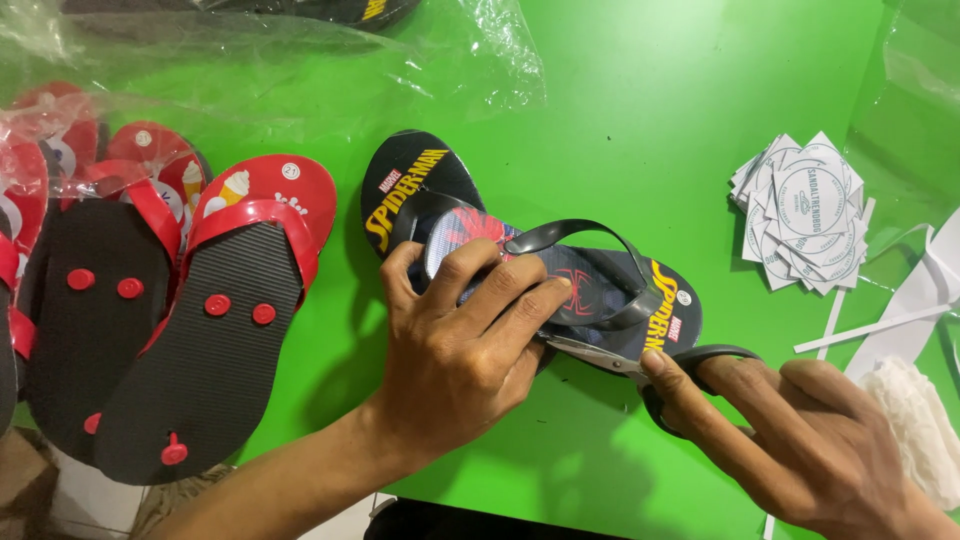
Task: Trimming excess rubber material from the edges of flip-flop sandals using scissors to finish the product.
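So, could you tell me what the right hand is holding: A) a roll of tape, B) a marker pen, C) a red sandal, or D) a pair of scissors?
D: the right hand grips black-handled scissors, blades against the dark sandal.

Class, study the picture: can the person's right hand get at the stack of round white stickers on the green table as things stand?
Probably not at once: the right hand holds black-handled scissors. The sticker stack lies uncovered just beyond it, with bare green table between.
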